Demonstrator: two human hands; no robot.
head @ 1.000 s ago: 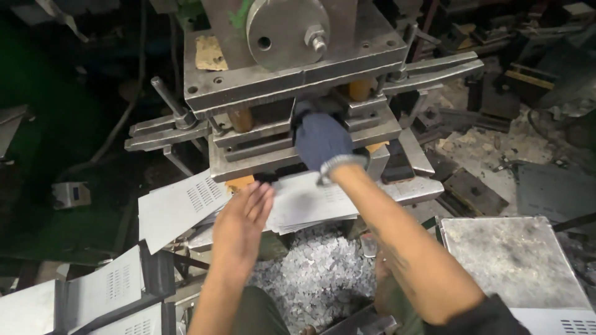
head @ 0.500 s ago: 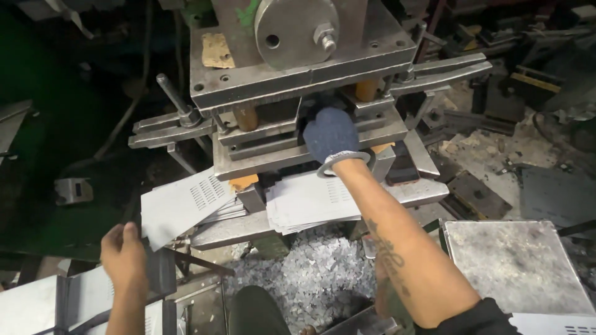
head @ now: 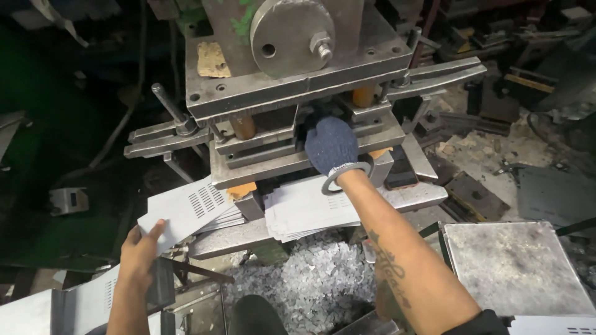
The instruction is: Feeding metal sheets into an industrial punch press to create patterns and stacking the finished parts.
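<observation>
My right hand [head: 332,144] wears a dark blue glove and is pushed deep into the gap of the big metal press [head: 292,80]. I cannot tell if its grip is shut or loose in there. My bare left hand [head: 141,248] pinches the near corner of a flat grey sheet with little slots [head: 186,211]. That sheet sticks out to the left of the press. A stack of grey sheets [head: 307,208] lies under my right wrist. Shiny metal scraps [head: 310,288] are piled below.

A dim workshop with a dark, grimy floor [head: 56,205] littered with metal scraps [head: 310,285].
</observation>
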